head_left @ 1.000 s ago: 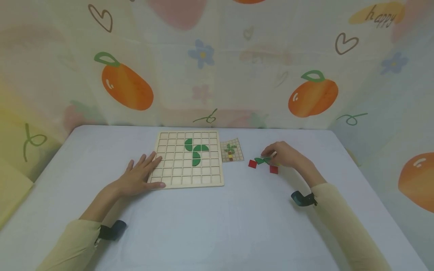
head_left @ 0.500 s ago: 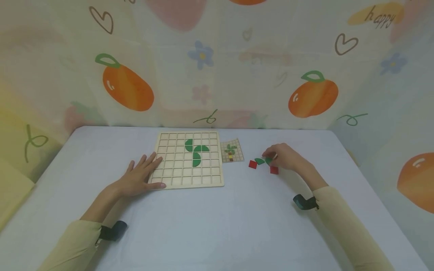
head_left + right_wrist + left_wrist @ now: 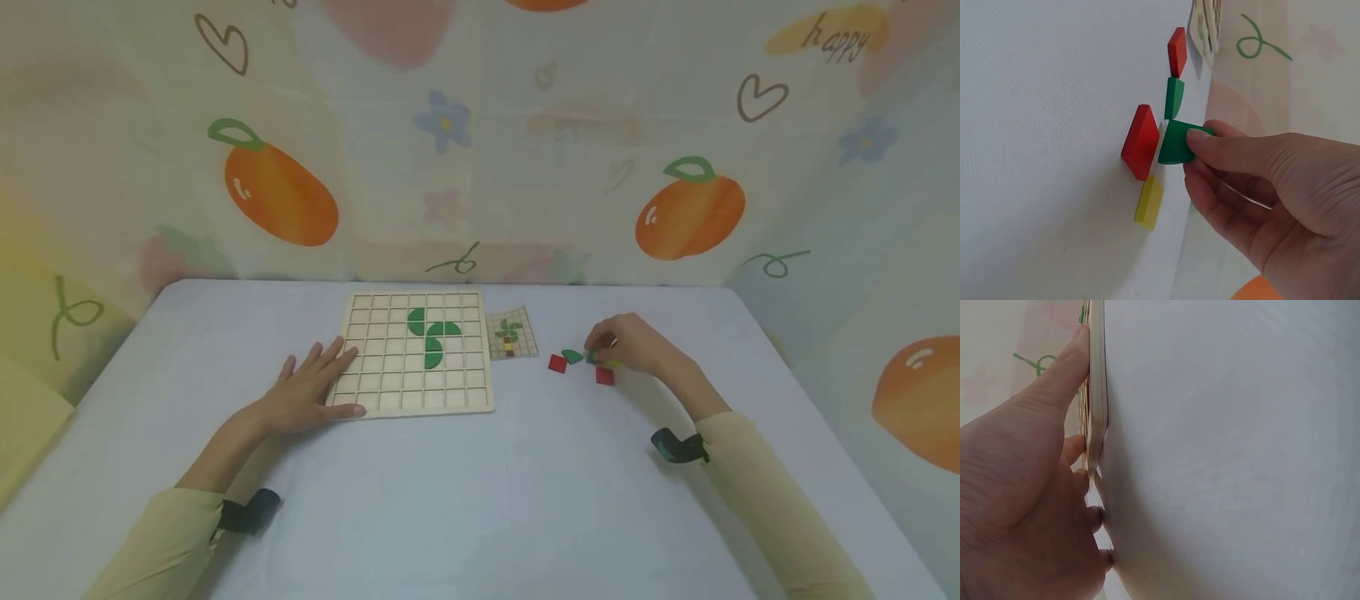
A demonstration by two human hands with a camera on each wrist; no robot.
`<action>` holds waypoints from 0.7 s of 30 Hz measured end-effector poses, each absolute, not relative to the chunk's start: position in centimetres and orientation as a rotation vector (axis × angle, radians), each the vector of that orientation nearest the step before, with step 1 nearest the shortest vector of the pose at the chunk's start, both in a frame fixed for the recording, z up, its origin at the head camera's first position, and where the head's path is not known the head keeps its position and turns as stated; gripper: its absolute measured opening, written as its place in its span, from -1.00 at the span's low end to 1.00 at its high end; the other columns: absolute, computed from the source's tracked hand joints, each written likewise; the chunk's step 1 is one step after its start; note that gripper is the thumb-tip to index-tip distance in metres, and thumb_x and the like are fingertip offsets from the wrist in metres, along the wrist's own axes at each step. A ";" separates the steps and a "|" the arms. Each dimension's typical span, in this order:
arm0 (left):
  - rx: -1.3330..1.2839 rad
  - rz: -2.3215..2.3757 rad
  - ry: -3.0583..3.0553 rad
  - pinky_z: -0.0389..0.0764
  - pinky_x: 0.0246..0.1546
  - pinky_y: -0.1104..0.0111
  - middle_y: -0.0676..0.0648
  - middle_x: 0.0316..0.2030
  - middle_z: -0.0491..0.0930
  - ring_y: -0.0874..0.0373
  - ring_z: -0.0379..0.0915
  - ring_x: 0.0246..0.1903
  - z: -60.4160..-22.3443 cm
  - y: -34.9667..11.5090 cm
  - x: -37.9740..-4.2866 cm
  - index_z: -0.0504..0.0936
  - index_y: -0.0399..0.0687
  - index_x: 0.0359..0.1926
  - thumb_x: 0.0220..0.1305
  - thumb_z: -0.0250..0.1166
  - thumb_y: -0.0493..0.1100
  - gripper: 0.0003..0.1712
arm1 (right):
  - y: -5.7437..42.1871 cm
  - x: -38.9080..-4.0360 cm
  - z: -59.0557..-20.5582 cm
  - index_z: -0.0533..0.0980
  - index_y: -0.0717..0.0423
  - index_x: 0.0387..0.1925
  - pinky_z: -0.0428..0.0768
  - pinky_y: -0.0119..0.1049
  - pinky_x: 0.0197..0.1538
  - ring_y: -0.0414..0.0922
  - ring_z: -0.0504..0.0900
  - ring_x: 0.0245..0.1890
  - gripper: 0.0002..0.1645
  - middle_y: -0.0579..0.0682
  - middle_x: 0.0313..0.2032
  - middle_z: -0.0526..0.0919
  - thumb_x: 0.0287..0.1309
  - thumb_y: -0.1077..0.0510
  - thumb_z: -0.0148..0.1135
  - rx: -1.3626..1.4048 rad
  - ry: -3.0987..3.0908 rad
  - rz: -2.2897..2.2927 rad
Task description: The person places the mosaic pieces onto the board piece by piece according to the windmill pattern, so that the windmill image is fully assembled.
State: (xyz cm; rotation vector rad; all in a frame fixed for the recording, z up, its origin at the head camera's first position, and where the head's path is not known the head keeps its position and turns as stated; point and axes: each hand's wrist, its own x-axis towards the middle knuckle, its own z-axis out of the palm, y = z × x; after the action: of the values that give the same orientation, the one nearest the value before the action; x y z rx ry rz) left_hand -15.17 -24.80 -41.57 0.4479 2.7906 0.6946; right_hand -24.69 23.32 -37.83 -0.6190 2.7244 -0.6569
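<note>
My left hand [image 3: 303,397] lies with spread, straight fingers on the left edge of a wooden grid board [image 3: 382,379]. Three green quarter-circle pieces sit in the board's cells, among them the lowest one [image 3: 433,353]. To the right of the board, my right hand [image 3: 628,343] pinches a green quarter-circle piece [image 3: 1175,142] between thumb and fingers. Close by on the table are another green piece [image 3: 1174,98], a near red square [image 3: 1141,144], a farther red square [image 3: 1177,52] and a yellow piece [image 3: 1149,203]. In the head view the fingers partly hide the pinched piece.
A small pattern card [image 3: 513,333] leans against or lies beside the board's right edge, printed with a green, yellow and red figure. The white table [image 3: 465,500] ends at a patterned cloth backdrop [image 3: 495,192].
The right hand has shifted slightly to the right with its green piece, which now stands apart from the other green piece. My left hand stays in place.
</note>
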 end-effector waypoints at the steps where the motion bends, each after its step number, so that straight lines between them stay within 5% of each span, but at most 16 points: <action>1: 0.448 0.692 2.790 -0.42 0.31 -0.33 -0.34 0.51 -0.19 -0.41 -0.41 0.46 -41.6 -24.8 -15.2 0.01 -0.20 0.52 0.17 0.30 0.32 0.15 | 23.3 -24.7 -37.8 0.67 0.22 -0.16 0.65 -0.10 -0.03 0.04 0.60 -0.16 -0.80 0.08 -0.20 0.71 0.16 0.38 0.30 -0.621 2.726 -0.670; 21: 0.432 0.691 2.787 -0.43 0.32 -0.32 -0.34 0.51 -0.19 -0.40 -0.41 0.46 -41.6 -24.8 -15.1 0.03 -0.19 0.52 0.15 0.30 0.34 0.15 | 20.5 -24.5 -36.6 0.68 0.24 -0.15 0.65 -0.18 -0.10 -0.03 0.63 -0.23 -0.80 0.05 -0.24 0.72 0.16 0.33 0.34 -0.648 2.812 -0.755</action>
State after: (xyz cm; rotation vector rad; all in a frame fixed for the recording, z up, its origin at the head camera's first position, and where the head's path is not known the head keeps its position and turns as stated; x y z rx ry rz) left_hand -15.13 -24.77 -41.56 0.4321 2.7875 0.6906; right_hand -24.53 20.48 -36.65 -0.6480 2.8122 -0.7552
